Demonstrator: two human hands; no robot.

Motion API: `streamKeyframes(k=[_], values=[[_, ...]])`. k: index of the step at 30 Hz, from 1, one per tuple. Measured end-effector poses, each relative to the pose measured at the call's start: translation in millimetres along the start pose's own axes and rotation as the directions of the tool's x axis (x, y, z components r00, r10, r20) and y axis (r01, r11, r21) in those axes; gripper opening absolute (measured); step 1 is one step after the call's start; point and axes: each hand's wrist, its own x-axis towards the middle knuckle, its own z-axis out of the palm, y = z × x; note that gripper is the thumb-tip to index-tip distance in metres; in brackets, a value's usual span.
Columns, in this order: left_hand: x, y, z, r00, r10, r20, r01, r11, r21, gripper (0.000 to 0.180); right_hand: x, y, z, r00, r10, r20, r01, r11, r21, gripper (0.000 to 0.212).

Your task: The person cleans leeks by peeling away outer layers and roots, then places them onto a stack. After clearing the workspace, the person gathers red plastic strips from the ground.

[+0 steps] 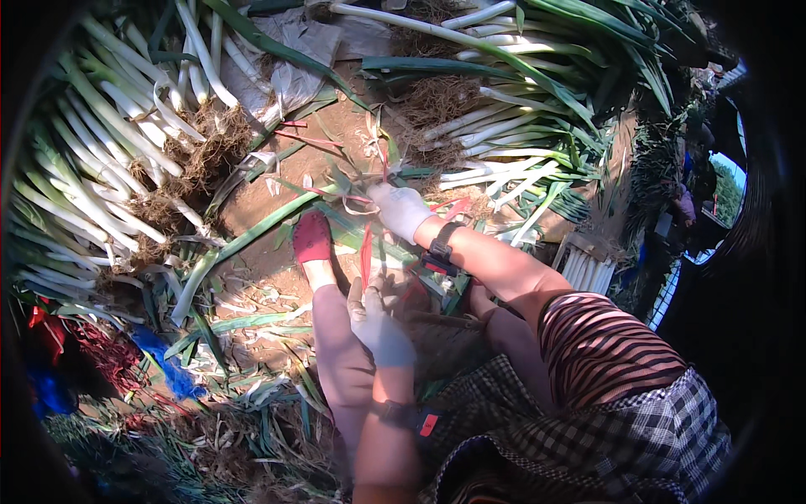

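My left hand [379,328], in a pale glove, is raised above my lap with its fingers pinched at the lower end of a red strip [366,254]. My right hand [399,210], also gloved, reaches forward over the ground, its fingers closed by another thin red strip [357,198] and a pale loop; its fingertips are partly hidden. Green leek leaves [336,220] lie beneath and beside it. A long single leek [243,239] stretches from near my right hand toward the lower left.
Piled leeks with brown roots [126,160] lie at the left, and more leeks [504,109] at the upper right. My red shoe [312,238] stands between them. Blue netting [168,363] and red strips [101,353] lie lower left. A crate [588,265] stands at the right.
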Motion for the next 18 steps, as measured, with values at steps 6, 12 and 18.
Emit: streamKeyframes(k=[6, 12, 18], values=[[0, -11, 1, 0.998, 0.065, 0.025, -0.063, 0.994, -0.089, 0.035, -80, -12, -80, 0.994, 0.002, -0.108, 0.022, 0.975, 0.221, 0.027], [2, -23, -12, 0.989, 0.118, 0.094, -0.108, 0.989, -0.103, 0.05, -123, -38, -157, 0.997, -0.063, -0.036, 0.051, 0.963, -0.266, 0.033], [-18, 26, -58, 0.968, 0.011, 0.251, 0.049, 0.971, -0.234, 0.054, -131, -107, -179, 0.987, -0.163, 0.009, 0.149, 0.877, -0.457, 0.011]])
